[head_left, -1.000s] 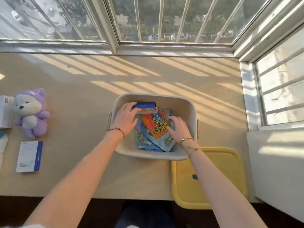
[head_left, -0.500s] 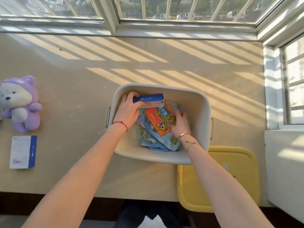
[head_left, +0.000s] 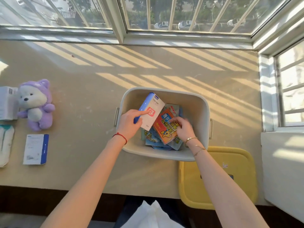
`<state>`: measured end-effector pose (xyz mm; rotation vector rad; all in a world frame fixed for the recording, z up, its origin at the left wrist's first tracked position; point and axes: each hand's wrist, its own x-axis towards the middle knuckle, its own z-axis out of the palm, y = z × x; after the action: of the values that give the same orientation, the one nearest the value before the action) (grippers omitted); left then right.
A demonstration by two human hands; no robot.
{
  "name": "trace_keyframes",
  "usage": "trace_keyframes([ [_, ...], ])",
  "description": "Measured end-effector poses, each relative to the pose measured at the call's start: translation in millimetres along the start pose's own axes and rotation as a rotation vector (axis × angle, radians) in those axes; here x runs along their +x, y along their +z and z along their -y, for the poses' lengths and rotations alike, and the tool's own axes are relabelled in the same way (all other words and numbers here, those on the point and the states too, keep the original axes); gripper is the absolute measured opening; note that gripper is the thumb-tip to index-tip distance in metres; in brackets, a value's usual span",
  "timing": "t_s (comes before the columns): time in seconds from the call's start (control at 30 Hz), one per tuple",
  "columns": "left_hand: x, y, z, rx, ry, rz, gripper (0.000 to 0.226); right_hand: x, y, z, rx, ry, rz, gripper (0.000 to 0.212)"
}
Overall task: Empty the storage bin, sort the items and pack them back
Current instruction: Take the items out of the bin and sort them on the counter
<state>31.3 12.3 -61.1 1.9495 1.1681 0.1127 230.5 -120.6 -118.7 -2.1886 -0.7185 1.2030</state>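
Nearest, at the bench's [head_left: 82, 175] front edge, a yellow plastic lid [head_left: 238, 186] lies flat, partly overhanging, just right of and touching the near corner of the beige plastic storage bin [head_left: 194, 102]. Both bare forearms reach into that bin. The right hand [head_left: 184, 127] presses its curled fingers onto an orange printed packet [head_left: 164, 129] lying atop several blue packets [head_left: 153, 140] on the bin's floor; whether it actually grips the packet I cannot tell. The left hand [head_left: 130, 122] is clamped on a white-and-blue cardboard box [head_left: 152, 109], tilted up above the bin's left side. Well off to the left, a second white-and-blue box [head_left: 36, 148] lies flat on the bench, and beyond it sits a purple plush bear [head_left: 35, 104]. Farthest back, sunlight stripes the bench beneath a barred window [head_left: 164, 15].
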Motion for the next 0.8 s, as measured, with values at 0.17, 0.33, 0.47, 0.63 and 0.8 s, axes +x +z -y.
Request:
trace_keyframes([
  [0.17,-50.4,-22.0,-13.0,-0.232,-0.113,-0.081,0.043,-43.2,-21.6,2.7,0.255,0.045,-0.01,0.064],
  [0.33,-103.1,-42.9,-32.4,-0.417,-0.098,-0.161,0.042,-98.9,-40.6,18.9,0.418,0.043,-0.116,0.057],
  [0.47,-147.4,-57.8,-37.3,-0.522,-0.071,-0.179,0.041,-154.2,-45.9,44.1,0.58,-0.073,-0.104,0.041],
  [0.63,-208.4,-78.9,-31.4,-0.622,-0.074,-0.264,0.043,-205.8,-32.1,73.0,0.656,-0.249,-0.014,0.04],
  [0.8,-274.5,-112.6,-9.4,-0.675,-0.124,-0.35,0.036,-239.2,2.6,103.2,0.652,-0.34,0.115,0.042],
])
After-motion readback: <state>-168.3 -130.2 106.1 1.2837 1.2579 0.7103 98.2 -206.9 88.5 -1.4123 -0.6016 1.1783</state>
